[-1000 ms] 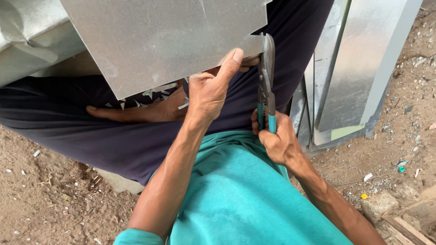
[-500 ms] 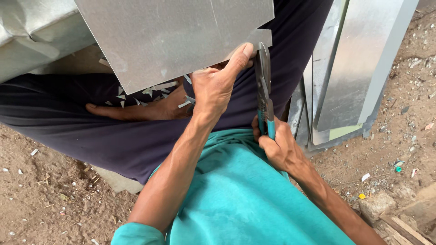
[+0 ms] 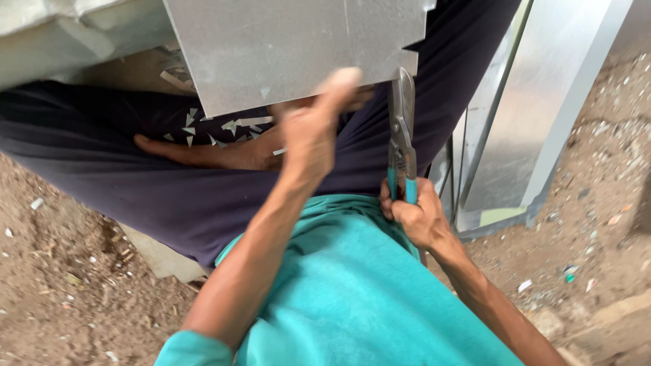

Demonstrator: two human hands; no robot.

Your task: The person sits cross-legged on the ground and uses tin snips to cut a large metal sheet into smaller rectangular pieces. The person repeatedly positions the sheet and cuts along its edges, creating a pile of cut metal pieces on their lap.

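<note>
A grey metal sheet point(image 3: 285, 47) lies across my lap, its near edge notched at the right. My left hand point(image 3: 313, 132) grips that near edge, thumb on top and fingers under it. My right hand point(image 3: 415, 215) is closed around the teal handles of tin snips point(image 3: 401, 129). The blades of the snips point away from me and meet the sheet's edge just below the notch. Small triangular metal offcuts point(image 3: 203, 129) lie scattered on my dark trousers under the sheet.
Bent metal sheets point(image 3: 536, 115) lean upright at my right. More folded sheet metal point(image 3: 61, 34) sits at the upper left. A bare foot point(image 3: 203, 152) rests on my lap. Dirt ground point(image 3: 61, 271) with small debris surrounds me.
The sheet has shifted down and to the right. My left hand has slid along its edge and my right hand has brought the snips' blades up to the notch.
</note>
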